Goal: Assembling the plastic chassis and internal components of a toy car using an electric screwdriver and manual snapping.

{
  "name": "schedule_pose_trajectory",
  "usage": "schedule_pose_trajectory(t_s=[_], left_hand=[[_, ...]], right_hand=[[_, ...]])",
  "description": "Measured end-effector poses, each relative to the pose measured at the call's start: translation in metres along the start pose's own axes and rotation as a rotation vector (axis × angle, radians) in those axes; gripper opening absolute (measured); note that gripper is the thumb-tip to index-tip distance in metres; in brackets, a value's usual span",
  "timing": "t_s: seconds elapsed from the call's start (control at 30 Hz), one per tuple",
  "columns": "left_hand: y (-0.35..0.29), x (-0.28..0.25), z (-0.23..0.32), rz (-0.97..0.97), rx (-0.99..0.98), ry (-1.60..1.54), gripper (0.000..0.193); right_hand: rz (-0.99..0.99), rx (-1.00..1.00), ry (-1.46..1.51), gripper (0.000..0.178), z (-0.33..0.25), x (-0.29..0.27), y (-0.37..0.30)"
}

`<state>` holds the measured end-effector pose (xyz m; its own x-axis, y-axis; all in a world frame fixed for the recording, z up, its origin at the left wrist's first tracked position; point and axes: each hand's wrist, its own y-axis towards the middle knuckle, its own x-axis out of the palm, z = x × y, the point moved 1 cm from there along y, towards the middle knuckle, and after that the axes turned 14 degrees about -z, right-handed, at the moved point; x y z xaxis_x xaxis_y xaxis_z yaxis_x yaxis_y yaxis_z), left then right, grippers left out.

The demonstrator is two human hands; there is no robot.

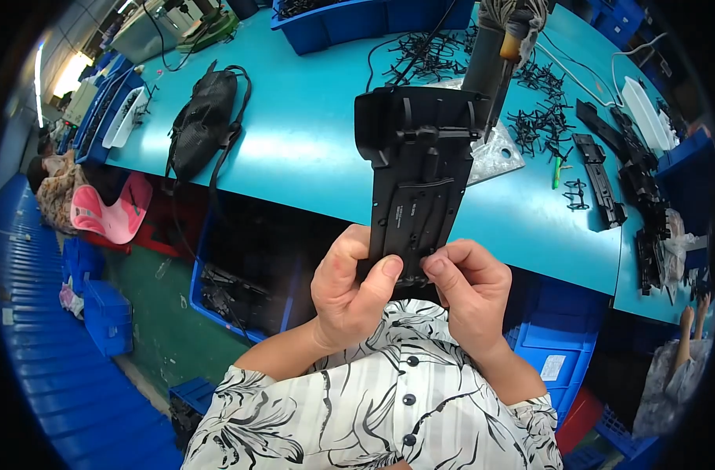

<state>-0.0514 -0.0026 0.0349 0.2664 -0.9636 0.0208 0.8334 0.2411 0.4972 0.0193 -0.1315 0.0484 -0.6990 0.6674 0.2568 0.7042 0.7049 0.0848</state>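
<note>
A long black plastic chassis plate (420,188) is held up in front of me, its wide end away from me over the table edge. My left hand (353,286) grips its near left corner, thumb on top and fingers curled beneath. At the near right corner my right hand (471,290) pinches the edge between thumb and bent fingers. Just beyond the plate hangs a screwdriver-like tool (501,74), its shaft pointing down beside the far right corner. Under it lies a shiny metal plate (498,157) on the table.
The turquoise table (295,149) carries a black bag (205,125), scattered small black parts (541,117), a green pen-like item (557,172) and more long black parts (596,176). A blue crate (357,27) stands at the back. Below left is a blue bin (197,286) of black parts. Other people sit at both sides.
</note>
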Motion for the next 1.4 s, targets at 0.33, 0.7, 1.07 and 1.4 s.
schedule_pose_trajectory(t_s=[0.33,0.7,1.07,1.4], left_hand=[[0.001,-0.014,0.003,-0.005,0.087,0.243,0.022],[0.020,-0.013,0.017,-0.027,0.263,0.423,0.025],[0.012,-0.002,0.016,0.011,0.025,0.304,0.017],[0.016,0.000,0.022,-0.053,0.063,0.319,0.017]], right_hand=[[0.024,0.105,0.145,0.010,0.003,0.007,0.008],[0.093,-0.418,-0.512,0.017,0.001,0.013,0.007],[0.074,-0.535,-0.726,0.019,-0.006,0.008,0.012],[0.056,-0.527,-0.660,0.020,-0.008,0.002,0.010]])
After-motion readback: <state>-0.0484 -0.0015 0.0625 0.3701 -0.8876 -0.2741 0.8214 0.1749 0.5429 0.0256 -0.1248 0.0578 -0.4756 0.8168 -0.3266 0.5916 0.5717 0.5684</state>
